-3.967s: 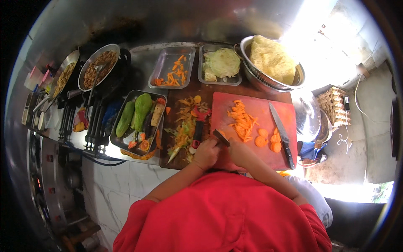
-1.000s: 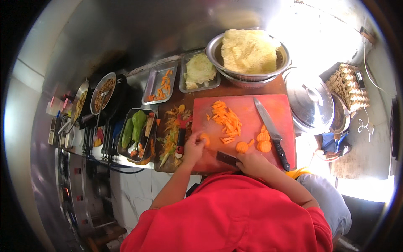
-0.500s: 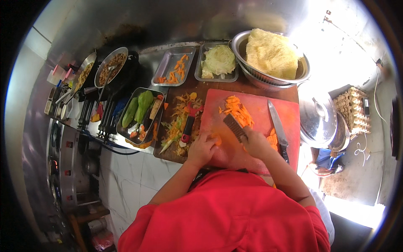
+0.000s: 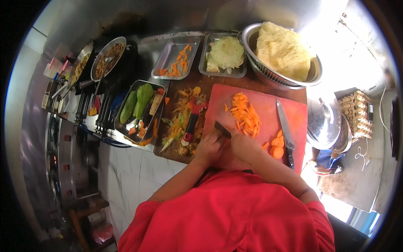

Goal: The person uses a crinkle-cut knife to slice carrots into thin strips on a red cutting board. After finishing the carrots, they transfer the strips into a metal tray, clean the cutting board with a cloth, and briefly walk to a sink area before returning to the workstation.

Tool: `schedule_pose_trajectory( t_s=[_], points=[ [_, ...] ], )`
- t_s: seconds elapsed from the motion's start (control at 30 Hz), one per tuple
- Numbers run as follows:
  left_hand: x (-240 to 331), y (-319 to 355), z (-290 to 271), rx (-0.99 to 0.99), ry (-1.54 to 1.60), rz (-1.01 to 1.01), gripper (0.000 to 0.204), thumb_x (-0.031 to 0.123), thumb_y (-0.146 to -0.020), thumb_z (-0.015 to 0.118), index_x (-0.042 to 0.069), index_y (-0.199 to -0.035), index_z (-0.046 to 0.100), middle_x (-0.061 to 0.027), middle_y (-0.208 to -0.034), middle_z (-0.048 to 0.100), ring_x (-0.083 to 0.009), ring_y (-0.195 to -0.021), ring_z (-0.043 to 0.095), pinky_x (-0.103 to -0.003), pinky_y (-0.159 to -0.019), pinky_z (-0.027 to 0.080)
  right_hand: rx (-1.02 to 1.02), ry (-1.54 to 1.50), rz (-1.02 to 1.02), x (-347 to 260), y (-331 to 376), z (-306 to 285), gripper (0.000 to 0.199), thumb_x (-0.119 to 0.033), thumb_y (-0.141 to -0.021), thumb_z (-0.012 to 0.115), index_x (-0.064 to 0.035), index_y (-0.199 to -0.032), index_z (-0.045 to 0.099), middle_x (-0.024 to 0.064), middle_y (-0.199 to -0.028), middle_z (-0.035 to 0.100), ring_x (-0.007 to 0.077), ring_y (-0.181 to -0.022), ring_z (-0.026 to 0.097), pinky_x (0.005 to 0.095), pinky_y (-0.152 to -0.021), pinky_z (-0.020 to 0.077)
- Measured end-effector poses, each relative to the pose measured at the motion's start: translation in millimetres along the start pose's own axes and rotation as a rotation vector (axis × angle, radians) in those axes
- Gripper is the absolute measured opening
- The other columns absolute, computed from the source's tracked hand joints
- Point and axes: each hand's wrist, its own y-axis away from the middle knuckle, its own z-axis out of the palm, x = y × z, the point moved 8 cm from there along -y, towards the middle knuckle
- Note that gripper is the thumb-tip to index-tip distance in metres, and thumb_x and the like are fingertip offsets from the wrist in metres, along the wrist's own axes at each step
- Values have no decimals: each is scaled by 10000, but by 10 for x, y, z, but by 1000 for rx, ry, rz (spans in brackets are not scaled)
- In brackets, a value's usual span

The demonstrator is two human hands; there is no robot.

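Observation:
My right hand [image 4: 244, 145] grips a crinkle cutter [image 4: 222, 129], its dark ridged blade angled over the near left part of the red cutting board [image 4: 289, 105]. Close beside the blade, my left hand [image 4: 209, 148] has its fingers bent down on a carrot piece, which the hands now mostly hide. A pile of cut carrot sticks [image 4: 245, 114] lies just beyond my hands. Round wavy carrot slices [image 4: 277, 151] lie right of my right hand, beside a knife [image 4: 283, 123]. Left of the board, a red and black peeler [image 4: 192, 124] rests on vegetable peelings [image 4: 175, 126].
Behind the board stand a tray with carrot sticks [image 4: 165, 56], a tray with cut cabbage [image 4: 226, 52] and a metal colander [image 4: 251, 48] of dry noodles. A tray of green vegetables [image 4: 143, 101] is at left, near pans [image 4: 110, 59] on the stove. A lidded pot [image 4: 323, 124] stands right.
My right hand has brought the cutter left and nearer to me, up against my left hand. The orange piece by my left fingers is now covered. The whole view has shifted slightly.

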Motion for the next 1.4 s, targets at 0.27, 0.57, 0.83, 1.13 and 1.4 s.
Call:
schedule_pose_trajectory(
  t_s=[0.27, 0.57, 0.83, 1.13, 1.4],
  points=[
    [-75, 56, 16, 57, 42, 12, 151, 117, -744, 612, 78, -889, 623, -49, -900, 565, -252, -822, 565, -335, -704, 474, -6, 9, -79, -39, -121, 47, 203, -103, -835, 422, 18, -998, 425, 250, -781, 616, 396, -756, 626, 471, -662, 494],
    [-107, 93, 35, 57, 55, -22, 191, 104, -710, 606, 110, -899, 631, -25, -921, 573, -240, -807, 571, -328, -689, 480, -67, -9, -39, -74, -40, 45, 209, -115, -843, 419, 16, -1005, 439, 251, -782, 616, 398, -739, 624, 482, -641, 488],
    [-110, 122, 2, 57, 49, -1, 159, 100, -706, 600, 112, -863, 624, -31, -904, 572, -252, -808, 566, -326, -685, 486, -13, 23, -89, -86, -38, 42, 194, -121, -862, 409, 18, -995, 435, 232, -780, 622, 393, -687, 625, 459, -585, 496],
    [-109, 153, 84, -9, 36, -28, 113, 87, -713, 578, 89, -818, 618, -50, -850, 564, -262, -761, 558, -317, -643, 477, -43, 4, -89, -145, -49, 130, 217, -134, -865, 413, 3, -1032, 425, 246, -790, 617, 405, -723, 619, 492, -630, 486],
    [-118, 125, 32, 84, 49, 24, 110, 65, -704, 578, 76, -807, 613, -68, -845, 567, -278, -759, 554, -338, -651, 473, 5, 23, -90, -115, 42, 41, 212, -153, -877, 410, 15, -1002, 446, 245, -755, 614, 399, -705, 623, 480, -623, 491]
  ],
)
